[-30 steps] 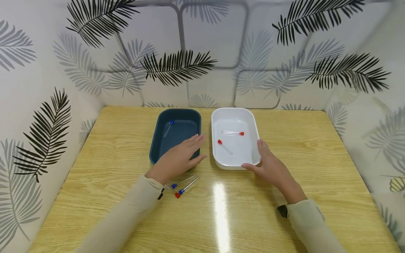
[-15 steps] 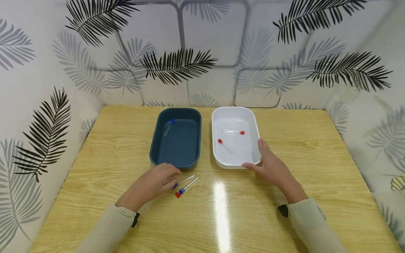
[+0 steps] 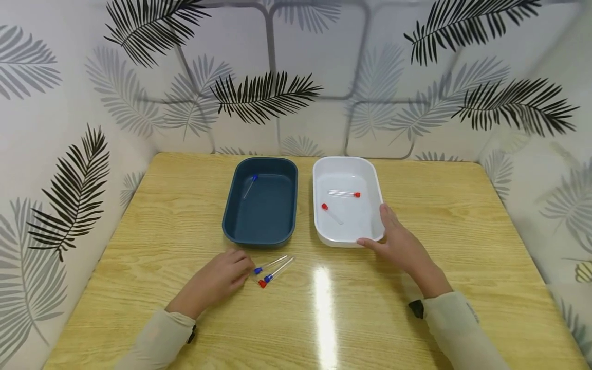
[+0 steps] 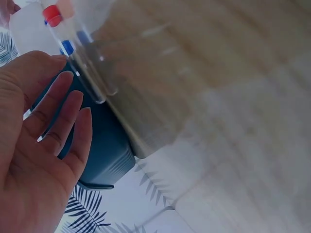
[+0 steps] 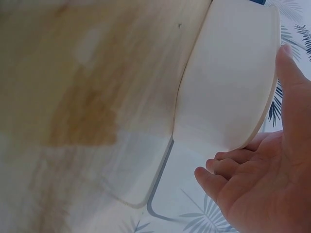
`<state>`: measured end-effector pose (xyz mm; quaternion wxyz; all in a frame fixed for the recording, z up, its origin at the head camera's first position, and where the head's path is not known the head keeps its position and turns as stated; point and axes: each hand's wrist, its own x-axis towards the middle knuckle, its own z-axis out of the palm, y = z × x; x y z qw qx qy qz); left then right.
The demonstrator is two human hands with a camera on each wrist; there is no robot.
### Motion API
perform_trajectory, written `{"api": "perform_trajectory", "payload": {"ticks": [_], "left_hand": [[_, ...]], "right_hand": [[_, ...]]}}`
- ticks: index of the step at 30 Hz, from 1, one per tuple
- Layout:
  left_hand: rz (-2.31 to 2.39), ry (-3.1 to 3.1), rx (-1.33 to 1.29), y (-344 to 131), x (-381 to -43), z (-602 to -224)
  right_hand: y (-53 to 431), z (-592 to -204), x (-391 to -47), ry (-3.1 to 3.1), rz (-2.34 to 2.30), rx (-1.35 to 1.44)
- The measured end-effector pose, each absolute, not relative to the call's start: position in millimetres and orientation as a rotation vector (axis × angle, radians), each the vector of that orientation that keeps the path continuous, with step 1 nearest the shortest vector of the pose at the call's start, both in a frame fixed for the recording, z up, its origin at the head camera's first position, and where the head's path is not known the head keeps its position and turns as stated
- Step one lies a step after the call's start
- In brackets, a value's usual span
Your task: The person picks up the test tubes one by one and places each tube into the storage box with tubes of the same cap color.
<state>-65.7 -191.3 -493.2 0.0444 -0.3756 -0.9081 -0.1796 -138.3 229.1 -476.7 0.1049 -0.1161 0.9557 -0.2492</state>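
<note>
My left hand (image 3: 217,280) is low over the table at a small group of test tubes, fingers bent. In the left wrist view, thumb and index fingertips are right at a red-capped test tube (image 4: 52,17); a small gap shows between them. Beside it in the head view lie two blue-capped test tubes (image 3: 273,263) (image 3: 280,267). My right hand (image 3: 403,249) rests at the near right corner of a white tray (image 3: 339,242), thumb on the front rim and extended fingers along the right side. Two red-capped test tubes (image 3: 344,193) (image 3: 333,214) lie inside that tray.
A dark blue tray (image 3: 261,241) stands left of the white one, a narrow gap between them. One blue-capped test tube (image 3: 251,186) lies in it. The wooden table (image 3: 462,231) meets a leaf-patterned backdrop (image 3: 305,123) behind the trays.
My left hand has come back from over the dark blue tray, down and left, to the loose tubes on the table. My right hand stays at the white tray's corner.
</note>
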Motion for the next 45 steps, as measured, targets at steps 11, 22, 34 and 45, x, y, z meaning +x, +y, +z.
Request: {"api": "perform_trajectory", "payload": {"ticks": [11,22,34,45], "left_hand": [[-0.538,-2.784,-1.14,-191,-64,-497],[-0.424,-2.824,-1.1,-194,-61,-498],[-0.385,-2.956,-1.113,-192,-57,-486],[-0.433,-3.031,-1.112,-188,-56,-479]], "right_hand": [[232,-479,-136,2.826,-0.754,-0.325],[232,-481,-136,2.829,-0.768,-0.334],[232,-483,-135,2.851,-0.787,-0.348],[232,-482,-137,2.837,-0.789,-0.357]]}}
